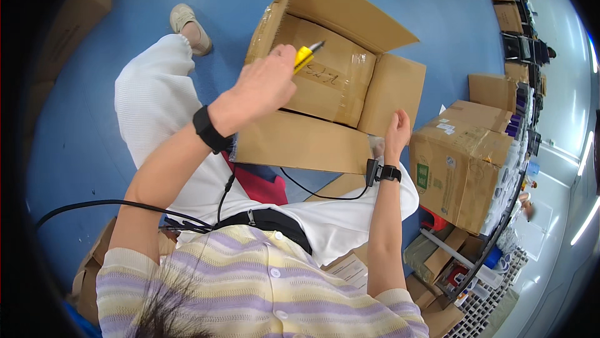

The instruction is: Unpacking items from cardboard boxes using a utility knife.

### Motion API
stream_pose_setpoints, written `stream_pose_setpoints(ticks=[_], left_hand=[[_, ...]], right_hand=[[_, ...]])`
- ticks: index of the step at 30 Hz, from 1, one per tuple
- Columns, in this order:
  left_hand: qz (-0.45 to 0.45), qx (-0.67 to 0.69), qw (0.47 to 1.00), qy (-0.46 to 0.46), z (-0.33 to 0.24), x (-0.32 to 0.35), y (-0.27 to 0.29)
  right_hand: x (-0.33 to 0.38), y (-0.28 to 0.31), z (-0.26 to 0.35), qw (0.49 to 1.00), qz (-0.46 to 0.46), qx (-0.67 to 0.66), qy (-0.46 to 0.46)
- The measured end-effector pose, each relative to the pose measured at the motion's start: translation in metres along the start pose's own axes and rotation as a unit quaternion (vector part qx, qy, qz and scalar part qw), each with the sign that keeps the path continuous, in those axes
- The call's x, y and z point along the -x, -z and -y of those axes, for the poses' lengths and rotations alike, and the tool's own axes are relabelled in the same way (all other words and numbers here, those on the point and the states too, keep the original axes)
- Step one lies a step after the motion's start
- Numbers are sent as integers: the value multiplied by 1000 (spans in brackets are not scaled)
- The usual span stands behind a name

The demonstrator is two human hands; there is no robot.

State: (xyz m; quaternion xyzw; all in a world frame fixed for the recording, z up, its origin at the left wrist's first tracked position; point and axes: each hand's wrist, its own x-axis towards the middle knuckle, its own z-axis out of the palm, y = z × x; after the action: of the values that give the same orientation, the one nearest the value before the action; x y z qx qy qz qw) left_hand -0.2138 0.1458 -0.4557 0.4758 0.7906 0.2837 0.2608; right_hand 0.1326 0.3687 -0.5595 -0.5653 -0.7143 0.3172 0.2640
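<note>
A brown cardboard box (325, 97) lies flaps open; a yellow cutter (305, 56) hovers above it.

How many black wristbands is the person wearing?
2. One black wristband is on the left wrist, behind the left hand that holds a yellow cutter. The other wristband is on the right wrist, below the right hand at the cardboard box.

open box (325, 88) on lap, sealed box (459, 163) rt
</note>
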Motion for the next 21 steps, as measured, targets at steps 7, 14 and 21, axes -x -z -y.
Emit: stream_pose_setpoints(ticks=[7,14,21], left_hand=[[0,-39,999,16,1,-22,9],[3,-28,1000,1,5,-17,15],[-11,-49,998,34,10,-18,25]], right_hand=[[-15,-82,6,983,110,144,-15],[-34,-103,10,963,189,163,-98],[-38,-155,86,932,154,180,273]])
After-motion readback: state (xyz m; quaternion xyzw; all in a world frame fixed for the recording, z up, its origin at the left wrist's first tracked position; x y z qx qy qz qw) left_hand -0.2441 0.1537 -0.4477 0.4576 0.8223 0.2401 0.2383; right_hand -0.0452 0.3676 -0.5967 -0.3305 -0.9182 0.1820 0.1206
